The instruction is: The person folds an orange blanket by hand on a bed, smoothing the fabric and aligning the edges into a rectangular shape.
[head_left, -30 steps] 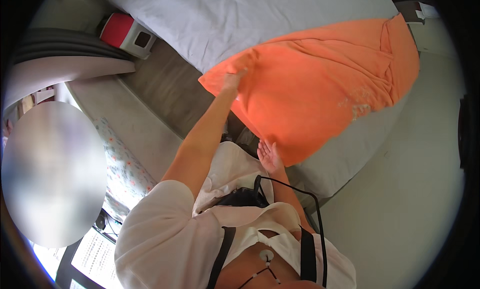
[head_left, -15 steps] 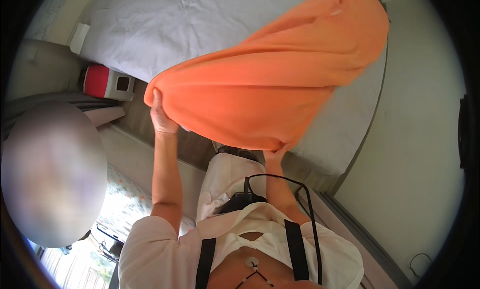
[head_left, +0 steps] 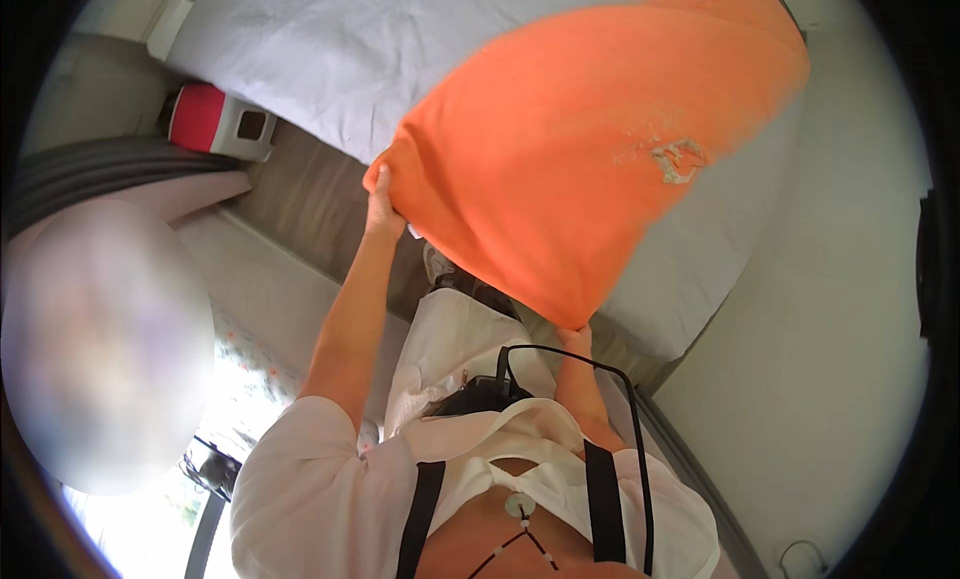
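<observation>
A large orange blanket stretches from my hands up over the bed, which has a light grey sheet. My left hand grips one near corner, thumb on top and fingers hidden beneath the cloth. Lower and to the right, my right hand is closed on the other near corner, pulling it to a point. A pale, wrinkled patch shows on the blanket's right half. Its far end reaches the bed's far right corner.
A red and white box stands on the wooden floor left of the bed. A grey curtain hangs at the left. The pale wall runs along the right. A black cable loops over my right side.
My left hand has moved right and slightly up; my right hand has moved a little right and down. The blanket's folds have spread flatter, and the pale patch has come into view.
</observation>
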`<action>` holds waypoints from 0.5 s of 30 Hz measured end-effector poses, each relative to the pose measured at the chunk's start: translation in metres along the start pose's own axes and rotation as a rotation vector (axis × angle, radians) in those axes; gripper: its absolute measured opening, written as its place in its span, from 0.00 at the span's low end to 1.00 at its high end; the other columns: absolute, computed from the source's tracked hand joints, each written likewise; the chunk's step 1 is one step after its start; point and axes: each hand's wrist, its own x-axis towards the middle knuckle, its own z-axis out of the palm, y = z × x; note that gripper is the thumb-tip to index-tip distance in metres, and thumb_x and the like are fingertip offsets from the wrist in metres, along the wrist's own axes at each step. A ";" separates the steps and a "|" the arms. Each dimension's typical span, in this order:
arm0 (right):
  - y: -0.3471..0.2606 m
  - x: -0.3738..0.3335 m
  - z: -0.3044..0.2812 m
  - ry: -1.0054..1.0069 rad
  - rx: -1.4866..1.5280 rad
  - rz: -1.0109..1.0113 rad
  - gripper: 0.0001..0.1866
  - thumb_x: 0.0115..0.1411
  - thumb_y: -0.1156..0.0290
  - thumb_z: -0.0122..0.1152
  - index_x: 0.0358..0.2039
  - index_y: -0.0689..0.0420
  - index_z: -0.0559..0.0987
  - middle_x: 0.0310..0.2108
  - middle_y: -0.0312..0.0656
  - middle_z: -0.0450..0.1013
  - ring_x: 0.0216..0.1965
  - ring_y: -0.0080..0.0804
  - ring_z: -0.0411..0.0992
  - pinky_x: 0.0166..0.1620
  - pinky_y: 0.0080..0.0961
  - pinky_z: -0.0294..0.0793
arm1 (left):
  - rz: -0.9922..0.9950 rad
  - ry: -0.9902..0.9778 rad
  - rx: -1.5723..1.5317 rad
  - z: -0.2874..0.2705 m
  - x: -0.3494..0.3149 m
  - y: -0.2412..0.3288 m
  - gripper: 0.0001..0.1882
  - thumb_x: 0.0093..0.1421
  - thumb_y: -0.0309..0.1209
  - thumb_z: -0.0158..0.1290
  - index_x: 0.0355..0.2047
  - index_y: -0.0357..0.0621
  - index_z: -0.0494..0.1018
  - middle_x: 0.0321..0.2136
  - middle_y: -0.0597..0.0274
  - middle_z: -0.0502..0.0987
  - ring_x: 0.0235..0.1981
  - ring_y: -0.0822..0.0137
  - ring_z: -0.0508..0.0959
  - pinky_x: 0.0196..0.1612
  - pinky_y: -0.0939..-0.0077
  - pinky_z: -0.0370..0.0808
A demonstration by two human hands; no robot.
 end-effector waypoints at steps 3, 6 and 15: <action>-0.009 0.016 -0.020 -0.023 -0.092 -0.010 0.19 0.57 0.58 0.37 0.47 0.52 0.63 0.50 0.37 0.58 0.50 0.36 0.57 0.50 0.34 0.59 | 0.028 -0.070 0.211 0.024 -0.022 -0.010 0.25 0.51 0.37 0.50 0.47 0.41 0.58 0.43 0.59 0.64 0.45 0.64 0.65 0.45 0.68 0.65; -0.018 0.025 -0.028 -0.023 -0.170 -0.015 0.19 0.56 0.58 0.39 0.47 0.53 0.63 0.49 0.37 0.59 0.49 0.35 0.58 0.49 0.33 0.59 | 0.021 -0.077 0.445 0.003 -0.006 -0.030 0.19 0.50 0.32 0.48 0.44 0.43 0.62 0.40 0.63 0.67 0.43 0.68 0.66 0.44 0.72 0.65; -0.041 0.052 -0.062 -0.067 -0.580 -0.161 0.20 0.54 0.61 0.47 0.46 0.55 0.63 0.47 0.38 0.61 0.48 0.33 0.60 0.48 0.30 0.61 | 0.228 0.252 0.457 -0.042 0.023 -0.018 0.16 0.48 0.27 0.49 0.40 0.42 0.66 0.37 0.65 0.69 0.40 0.71 0.66 0.43 0.77 0.62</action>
